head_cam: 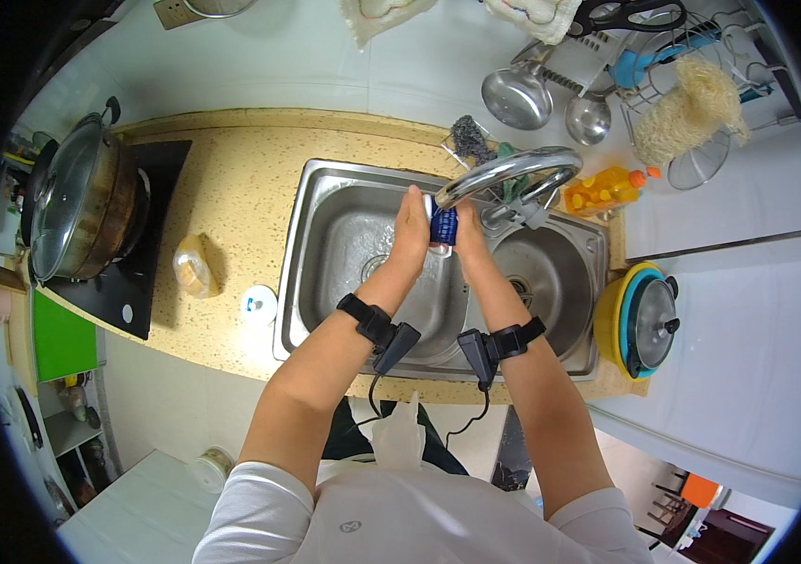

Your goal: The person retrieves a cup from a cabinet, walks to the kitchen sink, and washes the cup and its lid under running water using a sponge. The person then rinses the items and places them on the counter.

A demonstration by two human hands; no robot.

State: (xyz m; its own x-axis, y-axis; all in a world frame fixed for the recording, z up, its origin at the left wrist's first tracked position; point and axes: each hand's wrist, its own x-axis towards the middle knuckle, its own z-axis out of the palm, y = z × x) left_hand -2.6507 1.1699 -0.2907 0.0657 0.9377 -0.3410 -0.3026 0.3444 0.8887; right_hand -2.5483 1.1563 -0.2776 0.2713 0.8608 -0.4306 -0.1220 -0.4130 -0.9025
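Beneath the curved chrome faucet (pixel 513 169), my left hand (pixel 411 229) and my right hand (pixel 469 231) grip a small container (pixel 444 227) from either side. It is white or clear with a dark blue printed band; the spout covers part of its far end. Both hands are over the large basin of the stainless steel sink (pixel 337 233), near the divider. Whether water is running I cannot tell. A round white lid-like piece (pixel 259 305) with a blue mark rests on the counter left of the sink.
A lidded pot (pixel 79 204) stands on the black cooktop (pixel 161 183) at left, near a plastic-wrapped item (pixel 194 266). An orange bottle (pixel 601 192) is behind the small basin (pixel 548 282). Stacked basins (pixel 608 324) with a glass lid stand at right. Ladles (pixel 519 99) hang on the wall.
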